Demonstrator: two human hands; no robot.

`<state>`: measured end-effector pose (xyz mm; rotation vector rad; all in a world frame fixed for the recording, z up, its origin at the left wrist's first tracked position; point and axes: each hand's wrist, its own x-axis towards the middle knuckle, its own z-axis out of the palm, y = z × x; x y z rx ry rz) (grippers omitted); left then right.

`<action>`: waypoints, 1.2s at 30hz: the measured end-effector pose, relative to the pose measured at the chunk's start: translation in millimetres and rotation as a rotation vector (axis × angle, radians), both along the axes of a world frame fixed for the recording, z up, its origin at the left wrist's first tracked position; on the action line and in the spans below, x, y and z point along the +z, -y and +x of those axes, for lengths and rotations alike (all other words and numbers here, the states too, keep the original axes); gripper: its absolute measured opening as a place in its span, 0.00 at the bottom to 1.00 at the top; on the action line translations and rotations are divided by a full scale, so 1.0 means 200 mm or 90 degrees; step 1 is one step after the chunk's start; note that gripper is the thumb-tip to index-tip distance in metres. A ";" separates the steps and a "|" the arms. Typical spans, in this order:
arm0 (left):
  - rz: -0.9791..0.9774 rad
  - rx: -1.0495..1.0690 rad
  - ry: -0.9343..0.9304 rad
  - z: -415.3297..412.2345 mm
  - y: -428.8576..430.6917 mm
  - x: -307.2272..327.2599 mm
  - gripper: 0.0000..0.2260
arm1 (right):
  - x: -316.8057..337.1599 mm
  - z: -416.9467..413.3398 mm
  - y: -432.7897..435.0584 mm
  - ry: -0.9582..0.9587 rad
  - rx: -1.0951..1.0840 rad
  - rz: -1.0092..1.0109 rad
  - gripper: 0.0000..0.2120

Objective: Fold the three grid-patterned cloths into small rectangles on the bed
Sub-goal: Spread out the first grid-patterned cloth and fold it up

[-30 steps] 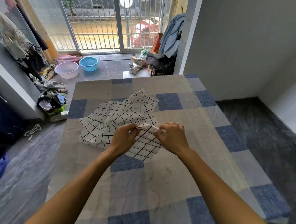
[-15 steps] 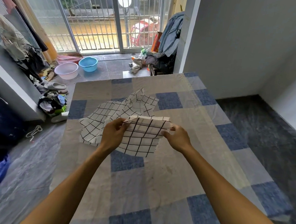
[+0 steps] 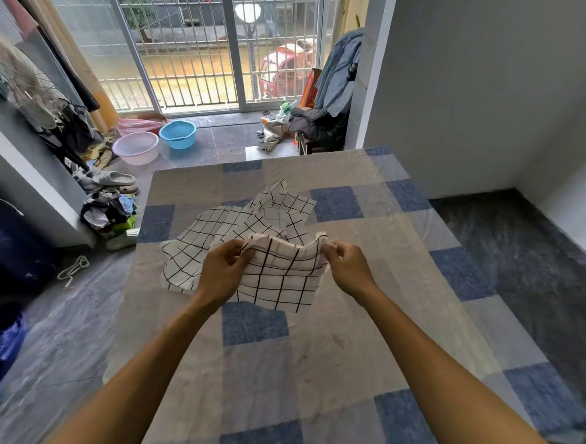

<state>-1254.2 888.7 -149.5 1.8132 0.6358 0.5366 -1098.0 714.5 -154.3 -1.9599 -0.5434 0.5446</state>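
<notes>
I hold a white cloth with a black grid [image 3: 283, 276] stretched above the bed [image 3: 328, 354]. My left hand [image 3: 223, 269] pinches its upper left corner, and my right hand [image 3: 345, 266] pinches the upper right corner. The cloth hangs down between them, its top edge doubled over. Behind it, other grid-patterned cloths [image 3: 250, 219] lie crumpled and overlapping on the bedsheet, reaching out to the left; how many lie in that heap is unclear.
The bed has a grey and blue checked sheet. On the floor to the left are a clothes pile [image 3: 110, 210], slippers [image 3: 114, 178], a pink basin [image 3: 136, 147] and a blue basin [image 3: 178, 134]. A barred glass door stands beyond; a white wall runs along the right.
My hands have moved apart from the middle, spreading the held cloth from a bunched state into a wide hanging panel. The crumpled cloths behind have stayed put.
</notes>
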 end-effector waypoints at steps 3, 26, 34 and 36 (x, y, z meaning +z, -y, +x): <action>0.003 0.033 -0.018 0.00 0.00 -0.01 0.04 | -0.01 0.00 0.01 0.003 -0.003 0.015 0.17; 0.398 -0.167 -0.106 0.13 0.10 0.10 0.05 | 0.11 -0.14 -0.09 0.319 0.196 -0.048 0.12; 0.290 -0.108 -0.082 0.05 0.02 0.17 0.05 | -0.10 -0.08 0.06 0.248 0.126 -0.250 0.31; 0.288 -0.112 -0.072 0.04 0.01 0.18 0.06 | -0.13 -0.07 0.06 0.260 0.092 -0.266 0.27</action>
